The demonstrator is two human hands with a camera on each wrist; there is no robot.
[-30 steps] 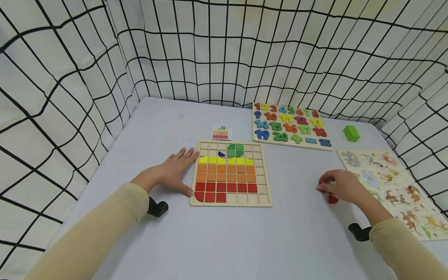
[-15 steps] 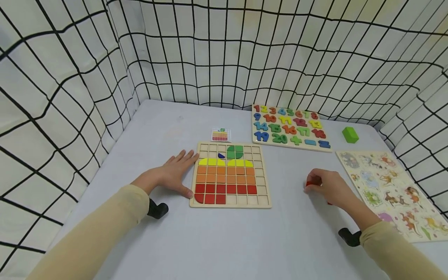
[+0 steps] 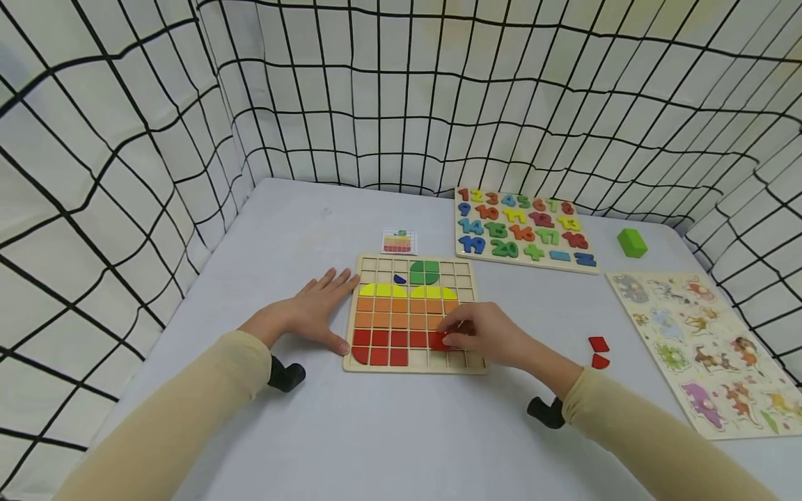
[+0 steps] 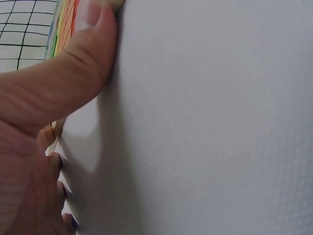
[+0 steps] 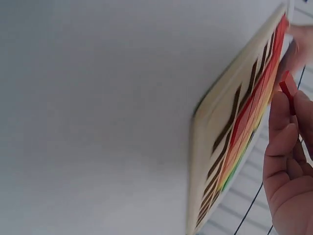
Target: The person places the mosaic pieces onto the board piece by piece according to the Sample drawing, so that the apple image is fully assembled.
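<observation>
A wooden grid board (image 3: 438, 360) lies on the white table, with rows of red, orange and yellow pieces and a few green and blue ones set in it. My left hand (image 3: 310, 313) has its fingers spread along the board's left side; the thumb (image 4: 93, 44) touches the board's edge in the left wrist view. Over the lower right of the grid, my right hand (image 3: 495, 335) pinches a red tile (image 5: 288, 85) between thumb and finger. Its fingers partly cover the right end of the red and orange rows.
Two loose red pieces, a tile (image 3: 599, 344) and a round-edged one (image 3: 601, 362), lie to the right. A small pattern card (image 3: 399, 241), number board (image 3: 526, 229), green block (image 3: 632, 243) and animal board (image 3: 702, 348) stand around. Black netting (image 3: 407, 104) rises behind.
My right hand has picked up a red tile from the loose pieces at the right and carried it left to the grid board. The left hand has stayed in place.
</observation>
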